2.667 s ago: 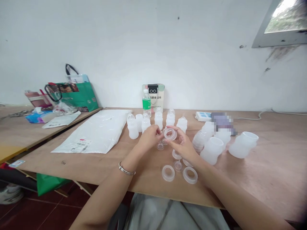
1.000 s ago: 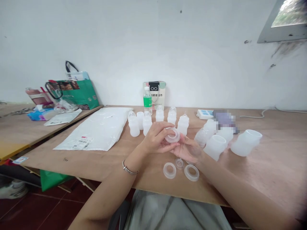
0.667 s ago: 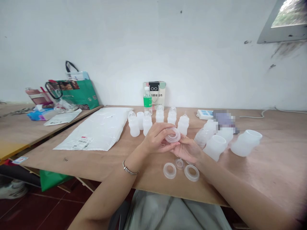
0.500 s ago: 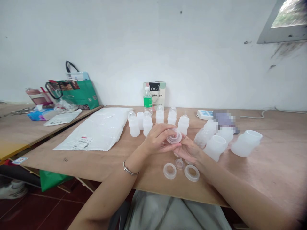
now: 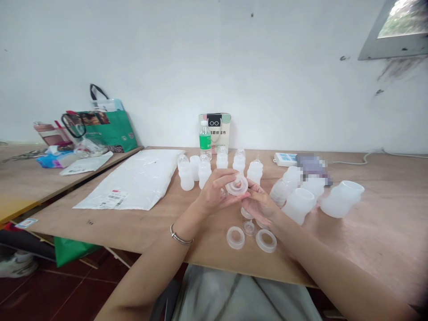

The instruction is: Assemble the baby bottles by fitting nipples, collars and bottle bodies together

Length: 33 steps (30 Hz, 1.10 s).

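Note:
Above the table, both my hands hold a translucent baby bottle collar (image 5: 236, 191), its round opening turned toward me. My left hand (image 5: 214, 191) is closed around its left side. My right hand (image 5: 261, 204) pinches its right edge with the fingertips. Just below lie two loose collar rings, one on the left (image 5: 236, 238) and one on the right (image 5: 266, 241), with a clear bottle nipple (image 5: 249, 228) between them. More clear parts are partly hidden under my right hand. Behind my hands stand several frosted baby bottles (image 5: 186, 176), most with tops on.
To the right are several open frosted bottles (image 5: 299, 206), one tilted (image 5: 343, 200). A white plastic mailer (image 5: 130, 178) lies on the left. A water bottle (image 5: 205, 142) and a paper bag (image 5: 220, 131) stand at the wall. A white power strip (image 5: 286, 159) lies behind.
The collar has moved slightly left and up in my hands, and it now faces me more squarely. My right fingers have shifted along its edge.

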Tool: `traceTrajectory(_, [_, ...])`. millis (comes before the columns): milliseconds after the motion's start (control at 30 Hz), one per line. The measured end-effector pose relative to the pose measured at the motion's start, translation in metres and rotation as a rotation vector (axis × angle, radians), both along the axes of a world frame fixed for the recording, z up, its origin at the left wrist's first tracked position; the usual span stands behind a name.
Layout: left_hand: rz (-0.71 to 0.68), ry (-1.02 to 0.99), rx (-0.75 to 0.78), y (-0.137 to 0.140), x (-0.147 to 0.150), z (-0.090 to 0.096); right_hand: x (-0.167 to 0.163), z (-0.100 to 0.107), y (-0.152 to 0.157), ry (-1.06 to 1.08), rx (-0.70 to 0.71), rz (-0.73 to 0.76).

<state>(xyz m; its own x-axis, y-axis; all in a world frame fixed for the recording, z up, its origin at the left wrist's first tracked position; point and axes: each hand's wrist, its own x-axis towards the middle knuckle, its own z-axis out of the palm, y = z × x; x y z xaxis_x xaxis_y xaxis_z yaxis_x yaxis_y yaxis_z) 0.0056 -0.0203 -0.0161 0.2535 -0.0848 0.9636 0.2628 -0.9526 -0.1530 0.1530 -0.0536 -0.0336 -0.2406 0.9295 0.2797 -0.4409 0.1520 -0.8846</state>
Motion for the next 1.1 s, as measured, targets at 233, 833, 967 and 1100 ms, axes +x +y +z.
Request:
traceTrajectory(233, [-0.067,-0.052,-0.068,-0.0052,-0.0023,0.0004,0.0010,-0.0030,0.0017,-0.058,0.039,-0.039])
traceTrajectory(833, [-0.141,-0.093,-0.041,0.0016,0.0011,-0.0035,-0.0001,-0.0046,0.0009,0.033,0.014,0.005])
traceTrajectory(967, [-0.132,-0.096,-0.041,0.0026,0.0018,-0.0022,-0.0003,-0.0068,0.0026,0.106,-0.025,0.039])
traceTrajectory(1100, [-0.157,-0.086,-0.044,0.0021,-0.0015,-0.0007,-0.0010,-0.0074,0.0050,0.114,-0.044,0.042])
